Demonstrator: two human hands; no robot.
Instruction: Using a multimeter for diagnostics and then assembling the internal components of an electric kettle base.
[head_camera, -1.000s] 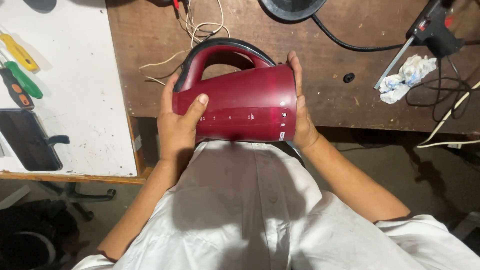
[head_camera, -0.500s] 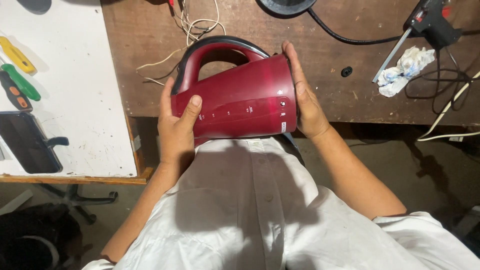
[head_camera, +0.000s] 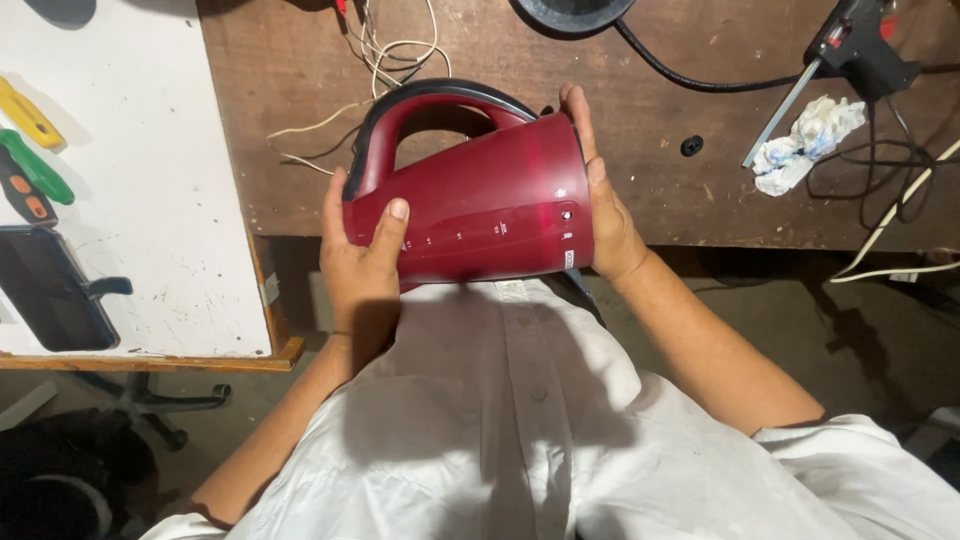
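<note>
Both hands on the kettle (head_camera: 470, 200) now: left hand (head_camera: 362, 255) wraps the narrower handle end, thumb laid flat across the red wall, fingers curled behind & out of sight; right hand (head_camera: 600, 195) is spread flat vs. the wide end, palm pressed on, fingers reaching up over the rim. Kettle's lying on its side, held in the air over the near edge of the tabletop (head_camera: 640, 130), just above the person's lap & white shirt (head_camera: 520, 430), black handle (head_camera: 440, 100) pointing away. Risk, as I judge it: smooth plastic, grip is mostly palm pressure, not a closed grasp, so a slack right hand could let it slide down into the lap or knock the tabletop edge. Loose wires (head_camera: 370, 60) lie close behind the handle; tilt it further back & they could snag. Outward: black cord (head_camera: 690, 75) runs from a round black base (head_camera: 572, 12) at the top edge, glue gun (head_camera: 860, 45) far right w/ a crumpled rag (head_camera: 805, 145) beside it, white board (head_camera: 140, 180) on the left carrying tools. Count: 1 kettle, 1 base, 1 glue gun, 1 rag, 1 small black knob (head_camera: 691, 146) on the wood, 3 colour-handled tools on the board, i.e. yellow (head_camera: 28, 112), green (head_camera: 38, 168), orange-black (head_camera: 22, 198), plus 1 dark flat case (head_camera: 50, 290). Wires too tangled to count.
</note>
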